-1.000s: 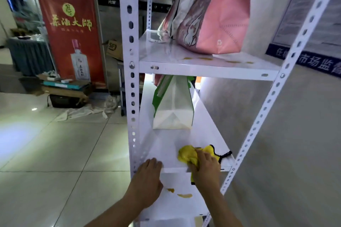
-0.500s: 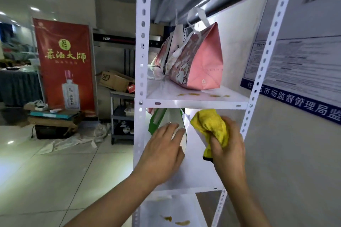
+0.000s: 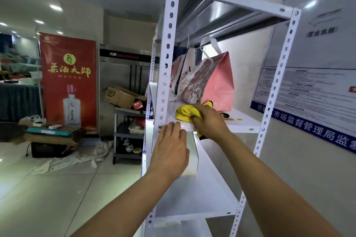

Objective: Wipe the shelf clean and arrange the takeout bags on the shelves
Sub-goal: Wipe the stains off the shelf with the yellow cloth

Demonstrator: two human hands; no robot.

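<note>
A white metal shelf rack point(image 3: 167, 48) stands against the wall. On its upper shelf point(image 3: 244, 124) stand pink takeout bags point(image 3: 217, 82) with white handles. My right hand point(image 3: 209, 121) presses a yellow cloth point(image 3: 185, 114) on the front left of that shelf, in front of the bags. Yellow-brown stains point(image 3: 236, 119) lie to the right of the cloth. My left hand point(image 3: 170, 152) rests with fingers apart on the shelf's front edge by the left post. A white bag point(image 3: 192, 156) on the shelf below is mostly hidden behind my left hand.
A wall with blue-and-white notice boards point(image 3: 308, 90) runs along the right. To the left stand a red banner point(image 3: 68, 81), a grey trolley point(image 3: 129, 132) with a cardboard box point(image 3: 118, 95), and boxes and cloth on the tiled floor point(image 3: 48, 188).
My right hand lifted the yellow cloth from the lower shelf up onto the upper shelf. My left hand rose from the lower shelf edge to the upper one. The view tilted upward.
</note>
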